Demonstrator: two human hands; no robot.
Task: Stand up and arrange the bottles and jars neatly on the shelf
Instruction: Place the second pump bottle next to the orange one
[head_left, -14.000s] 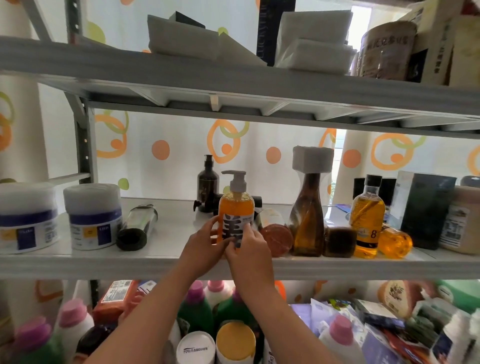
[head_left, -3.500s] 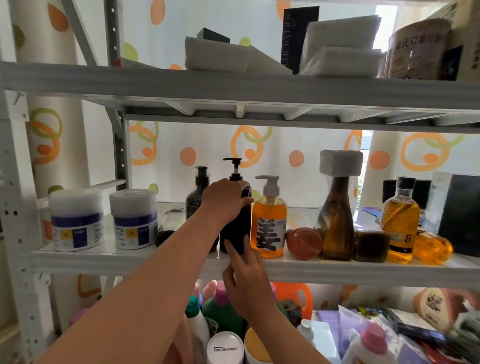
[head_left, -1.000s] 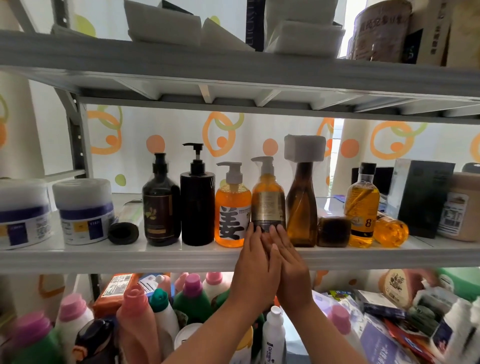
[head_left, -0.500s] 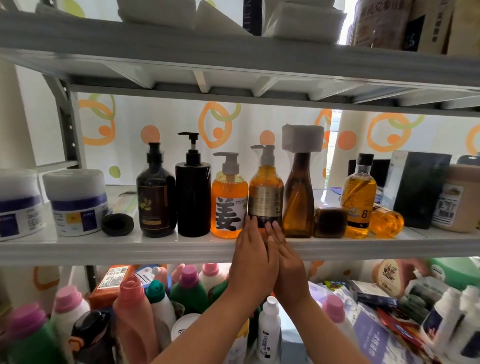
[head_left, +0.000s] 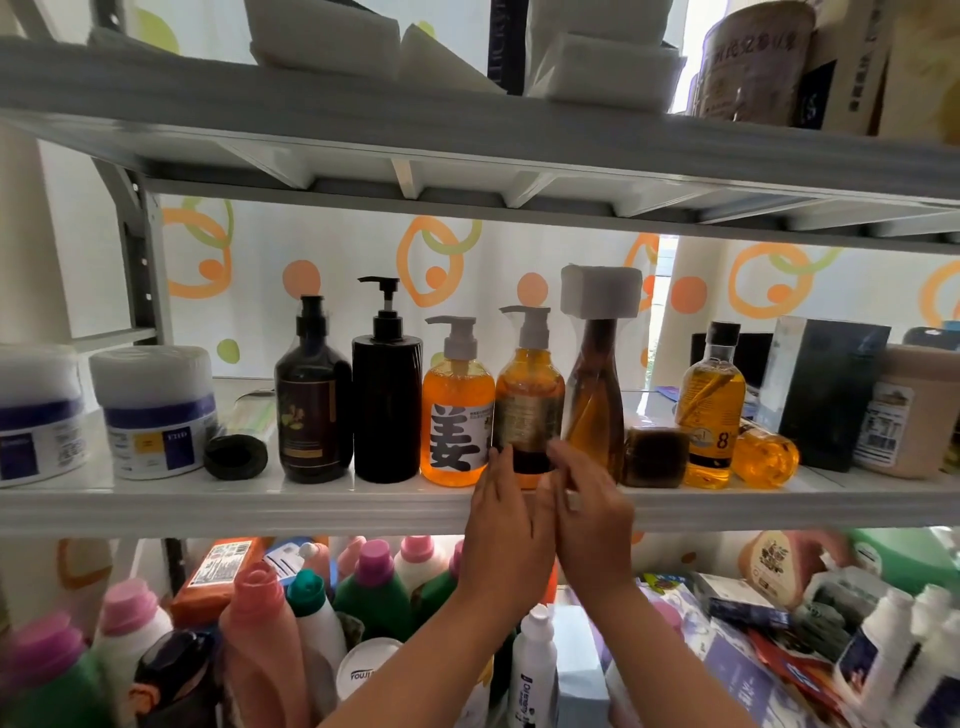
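The amber pump bottle stood upright at the front of the middle shelf, set close between the orange pump bottle and a tall brown flask. The left hand laid straight fingers against its lower left side; the right hand, fingers loosely extended and gripping nothing, flanked its lower right. Nearly full, it probably felt weighty and slick; the labelled body seemed a safer hold than the pump.
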